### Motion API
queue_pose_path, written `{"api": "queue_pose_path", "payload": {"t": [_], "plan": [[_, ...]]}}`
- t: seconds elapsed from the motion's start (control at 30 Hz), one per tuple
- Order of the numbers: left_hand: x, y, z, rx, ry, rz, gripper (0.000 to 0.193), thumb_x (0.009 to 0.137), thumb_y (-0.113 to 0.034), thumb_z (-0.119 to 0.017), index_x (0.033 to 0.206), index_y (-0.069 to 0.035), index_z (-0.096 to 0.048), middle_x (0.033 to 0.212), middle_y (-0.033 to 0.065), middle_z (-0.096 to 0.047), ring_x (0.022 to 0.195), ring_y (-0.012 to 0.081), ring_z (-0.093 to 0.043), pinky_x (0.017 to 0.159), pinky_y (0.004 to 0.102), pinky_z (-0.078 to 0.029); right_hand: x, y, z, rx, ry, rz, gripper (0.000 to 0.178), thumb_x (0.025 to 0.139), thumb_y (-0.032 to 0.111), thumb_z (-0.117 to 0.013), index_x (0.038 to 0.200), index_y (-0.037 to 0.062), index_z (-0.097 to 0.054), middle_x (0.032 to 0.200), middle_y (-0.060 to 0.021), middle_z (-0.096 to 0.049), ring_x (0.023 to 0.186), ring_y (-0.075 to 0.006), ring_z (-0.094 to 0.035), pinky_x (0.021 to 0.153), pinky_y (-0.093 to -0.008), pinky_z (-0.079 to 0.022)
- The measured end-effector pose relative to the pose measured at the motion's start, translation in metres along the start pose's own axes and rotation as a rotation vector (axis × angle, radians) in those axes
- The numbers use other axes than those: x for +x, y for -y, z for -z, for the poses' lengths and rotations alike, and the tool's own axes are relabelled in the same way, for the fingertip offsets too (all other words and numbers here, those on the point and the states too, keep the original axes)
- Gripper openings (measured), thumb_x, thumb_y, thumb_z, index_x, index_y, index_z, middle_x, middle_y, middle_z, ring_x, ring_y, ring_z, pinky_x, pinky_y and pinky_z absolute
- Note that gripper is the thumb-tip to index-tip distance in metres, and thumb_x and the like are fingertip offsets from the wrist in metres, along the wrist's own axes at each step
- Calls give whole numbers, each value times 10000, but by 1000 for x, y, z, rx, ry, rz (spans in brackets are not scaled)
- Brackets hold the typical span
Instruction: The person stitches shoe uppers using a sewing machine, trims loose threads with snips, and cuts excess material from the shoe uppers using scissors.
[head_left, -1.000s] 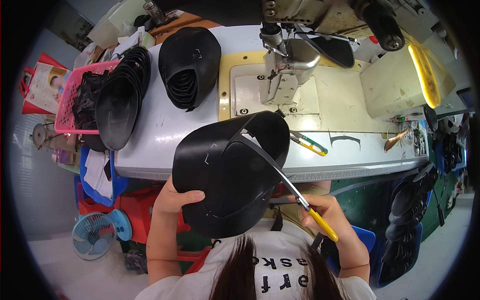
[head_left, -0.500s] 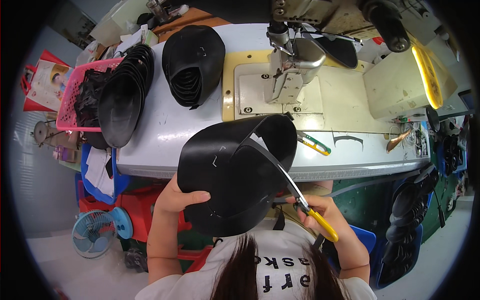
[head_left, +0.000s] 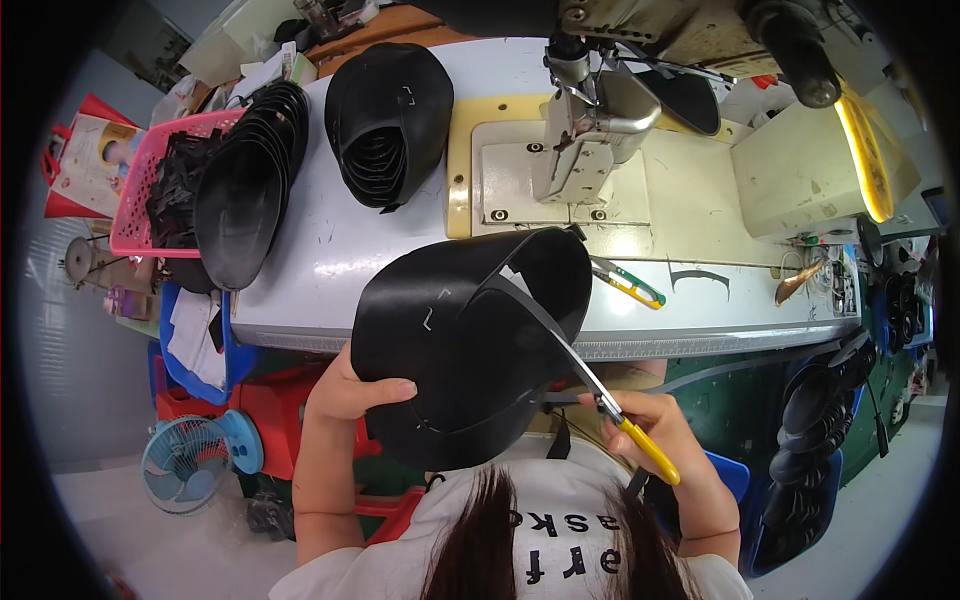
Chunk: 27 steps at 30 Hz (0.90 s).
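My left hand (head_left: 352, 390) grips a black, curved leather-like shoe upper (head_left: 440, 350) by its near left edge. The thumb lies on top, while the other fingers are hidden underneath. Small white marks show on the upper's surface, and its opening faces the far right. My right hand (head_left: 655, 425) is closed on yellow-handled scissors (head_left: 648, 452). Their long blade reaches up and left across the upper to the rim of the opening. I cannot tell whether the blades are cutting.
A sewing machine (head_left: 590, 150) stands behind the upper. Green-and-yellow thread snips (head_left: 630, 284) lie right of it on the table. Stacked black uppers (head_left: 390, 90) stand at the back, others (head_left: 240, 210) beside a pink basket (head_left: 128, 215) of scraps. A blue fan (head_left: 187, 465) is lower left.
The view has shifted slightly. The upper and my left hand sit marginally further left, and the scissors keep nearly the same place against the upper.
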<state>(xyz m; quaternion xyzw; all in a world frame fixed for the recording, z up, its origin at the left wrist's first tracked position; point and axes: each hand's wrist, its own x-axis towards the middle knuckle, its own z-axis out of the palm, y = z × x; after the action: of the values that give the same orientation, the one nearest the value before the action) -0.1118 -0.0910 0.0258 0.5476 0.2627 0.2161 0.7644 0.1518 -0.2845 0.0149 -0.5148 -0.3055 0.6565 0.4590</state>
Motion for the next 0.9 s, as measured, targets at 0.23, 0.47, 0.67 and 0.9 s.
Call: {"api": "queue_pose_path", "payload": {"t": [0.23,0.47,0.67,0.9], "plan": [[0,-2,1,28,-11,39,498,650,34,-665,1117,18,-491,1000,49,-564,918,119,-510,812,270,-410,-2,-3,4,-103,-25,13,547,678,272,-744,1113,1,-554,934,-55,-591,807,-82,-483,734,-208,-395],[0,-1,5,76,70,12,469,660,34,-665,1101,27,-507,996,54,-571,918,118,-512,819,272,-411,1,-3,0,4,41,-14,558,686,301,-734,1133,21,-551,763,4,-489,676,-59,-406,600,-189,-344],[2,-4,2,69,75,35,473,659,45,-663,1104,28,-506,1004,57,-573,932,122,-512,825,271,-410,-2,-3,0,29,40,-8,536,696,274,-730,1129,14,-551,764,11,-503,668,-56,-419,604,-184,-357],[-2,-5,1,92,63,60,474,658,51,-662,1105,28,-506,1012,61,-573,938,122,-513,829,273,-411,-2,0,1,10,69,-25,515,700,235,-730,1127,9,-550,762,4,-515,686,-49,-449,615,-186,-373]]}}
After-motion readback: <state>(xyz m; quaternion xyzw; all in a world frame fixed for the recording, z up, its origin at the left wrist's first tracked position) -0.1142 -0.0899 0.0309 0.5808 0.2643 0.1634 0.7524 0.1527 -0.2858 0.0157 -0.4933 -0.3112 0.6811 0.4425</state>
